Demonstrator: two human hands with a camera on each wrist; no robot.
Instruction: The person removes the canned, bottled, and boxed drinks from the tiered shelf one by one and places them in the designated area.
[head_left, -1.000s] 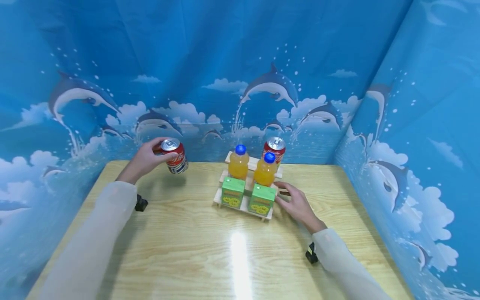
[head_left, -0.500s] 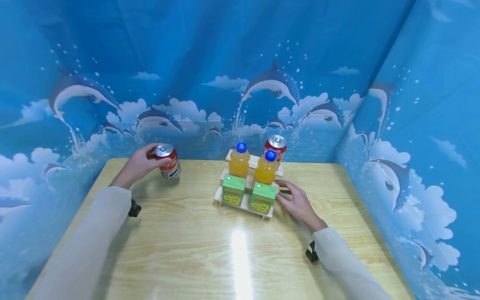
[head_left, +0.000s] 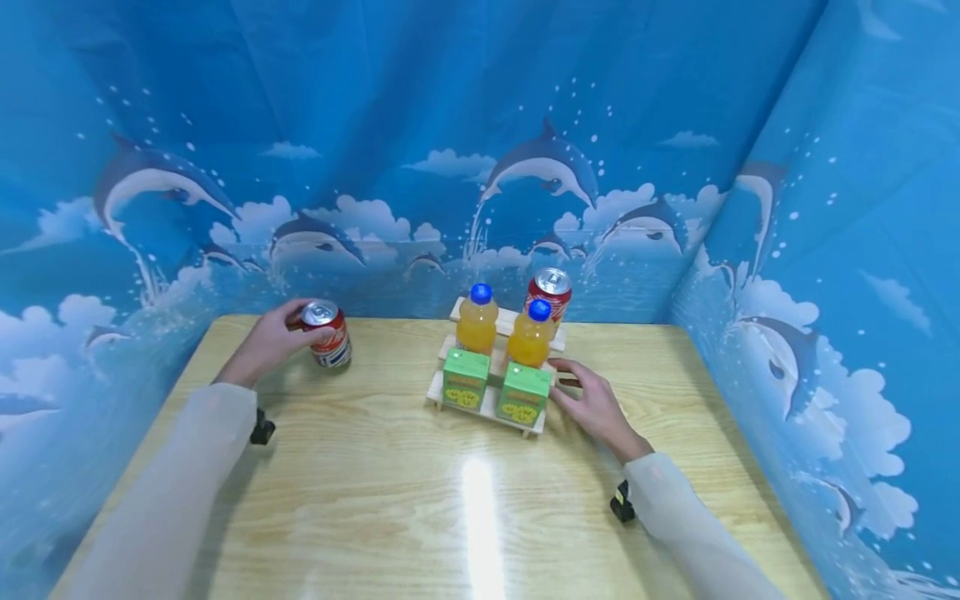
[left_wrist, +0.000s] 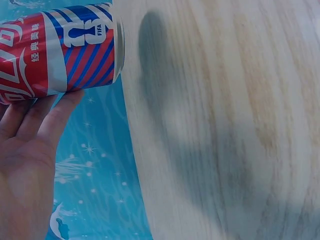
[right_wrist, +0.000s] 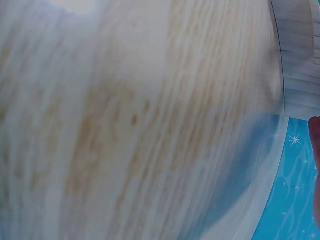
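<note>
The table (head_left: 375, 467) was shiny, smooth wood. The soda can (head_left: 327, 333) was shiny metal. The little rack (head_left: 487, 408) was plain pale wood. The bottles (head_left: 476, 321) were clear plastic.

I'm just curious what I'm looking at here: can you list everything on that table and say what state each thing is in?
Left hand: grips the red can.
Red can: upright, at the table's far left.
Right hand: fingers straight, resting against the wooden rack.
Wooden rack: stepped, standing on the table.
Second can: upright on the top step.
Two juice bottles: upright, blue caps on.
Two green cartons: upright, front step.
</note>
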